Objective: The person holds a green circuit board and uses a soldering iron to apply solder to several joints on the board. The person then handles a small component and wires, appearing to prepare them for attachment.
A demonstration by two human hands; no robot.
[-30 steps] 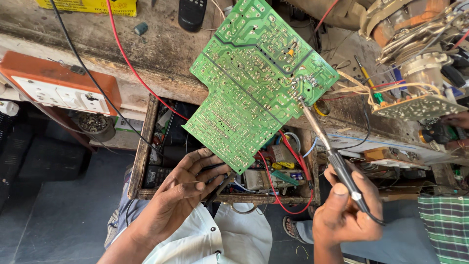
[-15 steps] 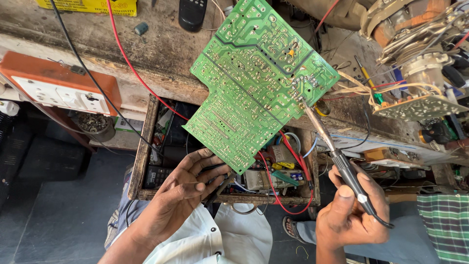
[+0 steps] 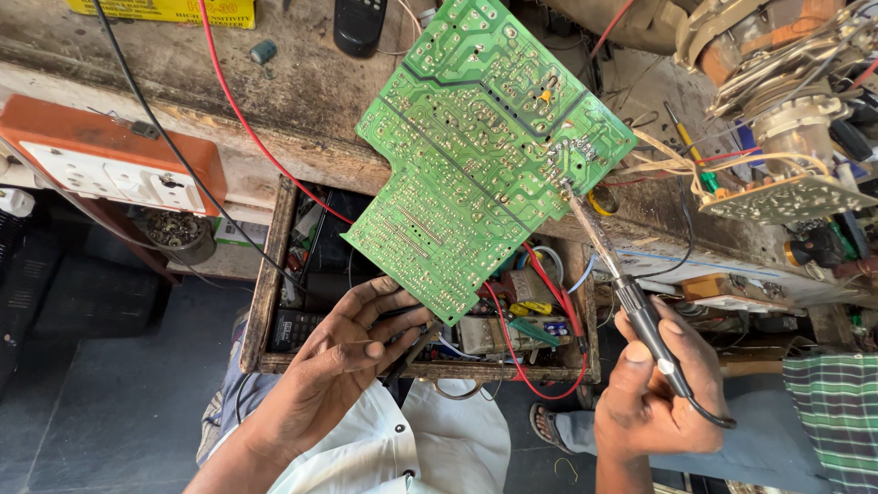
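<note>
A large green circuit board is held up over the workbench, solder side facing me. My left hand grips its lower corner. My right hand holds a soldering iron by its black handle, and the metal tip touches solder joints near the board's right edge. A bundle of pale wires runs from that edge to a smaller board on the right.
An open wooden drawer below the board holds wires and small parts. An orange and white socket box sits at the left. Red and black cables cross the worn bench. Cluttered parts fill the right side. A checked cloth lies at the lower right.
The soldering iron tip stays on the board's right edge. My right hand has shifted slightly on the handle. The left hand keeps the board in place.
</note>
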